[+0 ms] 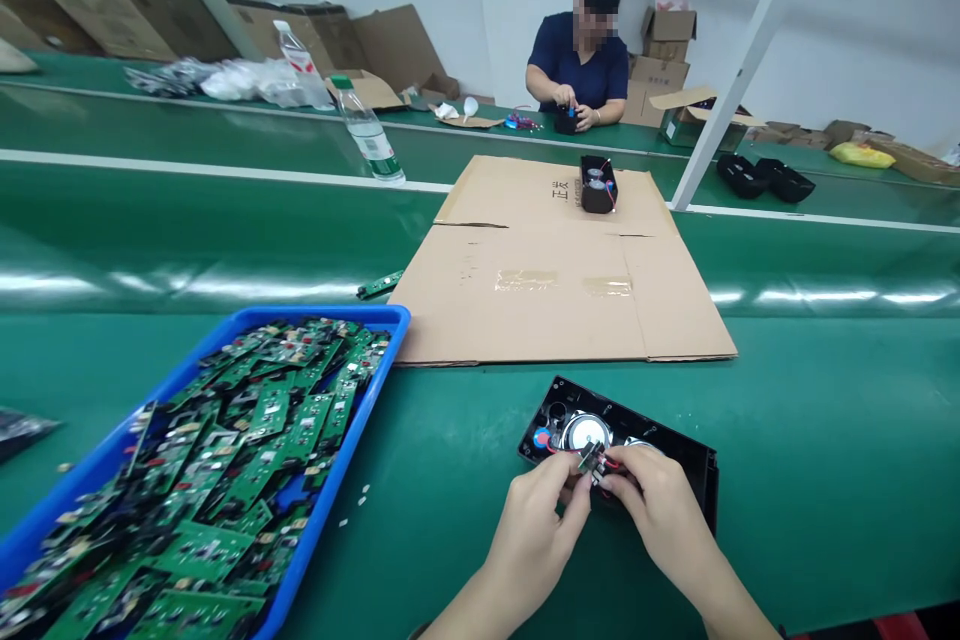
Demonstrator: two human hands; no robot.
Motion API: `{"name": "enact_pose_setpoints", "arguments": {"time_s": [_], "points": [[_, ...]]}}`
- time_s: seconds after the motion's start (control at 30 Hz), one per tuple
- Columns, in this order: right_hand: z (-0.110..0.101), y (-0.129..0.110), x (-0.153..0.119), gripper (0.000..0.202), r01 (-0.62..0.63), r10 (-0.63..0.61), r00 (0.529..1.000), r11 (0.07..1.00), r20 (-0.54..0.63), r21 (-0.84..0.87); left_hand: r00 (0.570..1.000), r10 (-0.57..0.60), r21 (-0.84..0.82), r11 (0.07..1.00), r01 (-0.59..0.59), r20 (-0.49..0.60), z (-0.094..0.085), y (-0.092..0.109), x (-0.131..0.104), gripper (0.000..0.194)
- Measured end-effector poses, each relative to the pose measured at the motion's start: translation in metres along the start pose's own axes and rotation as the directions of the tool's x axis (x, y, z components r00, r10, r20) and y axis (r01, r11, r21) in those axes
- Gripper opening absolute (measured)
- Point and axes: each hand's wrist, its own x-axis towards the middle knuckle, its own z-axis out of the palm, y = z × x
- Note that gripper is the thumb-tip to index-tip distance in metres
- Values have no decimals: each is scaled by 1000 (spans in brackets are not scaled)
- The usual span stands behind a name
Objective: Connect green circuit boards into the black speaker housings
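Observation:
My left hand (pixel 534 512) pinches a small circuit board (pixel 587 457) between thumb and fingertips. My right hand (pixel 661 492) is closed at the board's other side, its fingertips on a wire connector (pixel 598 473) with red and black leads. Whether the connector is seated in the board cannot be made out. Just beneath both hands lies a black speaker housing (pixel 679 442), open side up and set at a slant. Inside it are a round speaker (pixel 587 431), a second one partly covered by my right hand, and a blue-and-red round part (pixel 542 437).
A blue tray (pixel 346 460) heaped with green circuit boards (pixel 262 420) stands at left. Flattened cardboard (pixel 540 320) bridges the benches, bearing another black housing (pixel 598 185). A water bottle (pixel 367 135) and a white post (pixel 739 70) stand beyond. Across, a co-worker (pixel 577 60) handles a black part.

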Motion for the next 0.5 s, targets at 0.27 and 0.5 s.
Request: {"name": "enact_pose_setpoints", "arguments": {"time_s": [0.27,0.5], "points": [[-8,-14,7,19,-8,10,999,999,50,-35,993,116,84,990,-115,-8,2,-2,3,21],[-28,-2,-5,85,-71,62,997,885,-37,-461,969,208,133,973,-191,-134,-59,11,-13,19]]}}
